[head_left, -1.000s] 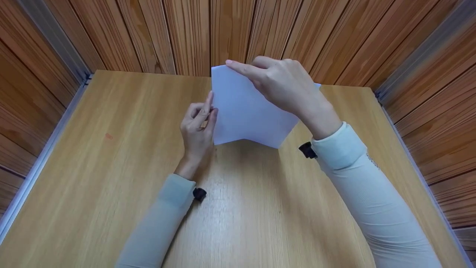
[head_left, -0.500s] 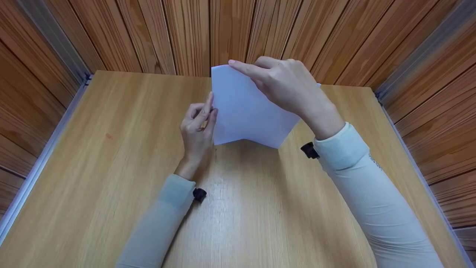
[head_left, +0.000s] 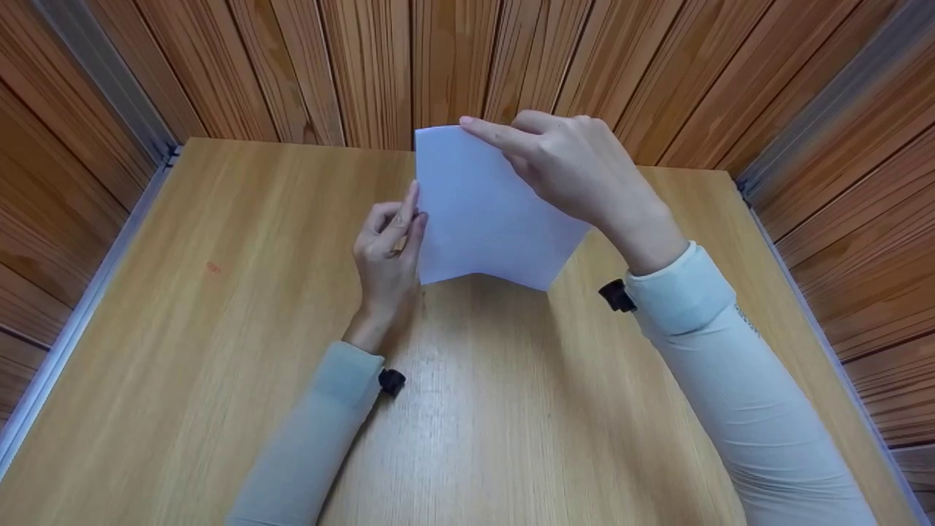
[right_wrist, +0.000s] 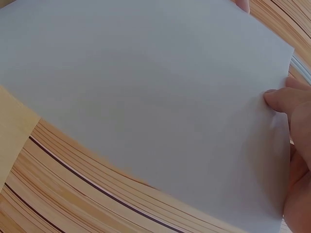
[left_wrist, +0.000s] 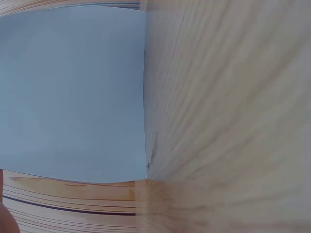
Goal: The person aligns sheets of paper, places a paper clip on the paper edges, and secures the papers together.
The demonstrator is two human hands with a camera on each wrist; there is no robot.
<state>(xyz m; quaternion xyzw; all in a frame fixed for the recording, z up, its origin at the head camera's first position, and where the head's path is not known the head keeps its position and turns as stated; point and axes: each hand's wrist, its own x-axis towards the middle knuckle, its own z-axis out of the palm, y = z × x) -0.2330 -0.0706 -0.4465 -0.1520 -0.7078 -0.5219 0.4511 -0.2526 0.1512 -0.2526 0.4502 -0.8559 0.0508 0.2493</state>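
Observation:
A plain white sheet of paper (head_left: 489, 212) stands up from the wooden table near its back edge, bent so that its lower edge angles in the middle. My left hand (head_left: 386, 252) pinches the sheet's left edge between finger and thumb. From above, my right hand (head_left: 577, 172) holds the top edge, its index finger stretched along it to the left. The right wrist view has the right thumb (right_wrist: 286, 101) pressing the near face of the paper (right_wrist: 146, 97). In the left wrist view the paper (left_wrist: 73, 97) meets the tabletop, and only a bit of a finger (left_wrist: 7, 221) shows.
The wooden table (head_left: 204, 380) spreads around both arms, with a small reddish mark (head_left: 213, 267) on its left part. Wood-plank walls (head_left: 372, 73) close off the back and both sides. A small black device (head_left: 392, 381) sits at the left wrist, another (head_left: 617, 295) at the right.
My right hand has slid a little to the right along the paper's top edge, uncovering more of its upper left corner. The left hand and the lower edge have stayed in place.

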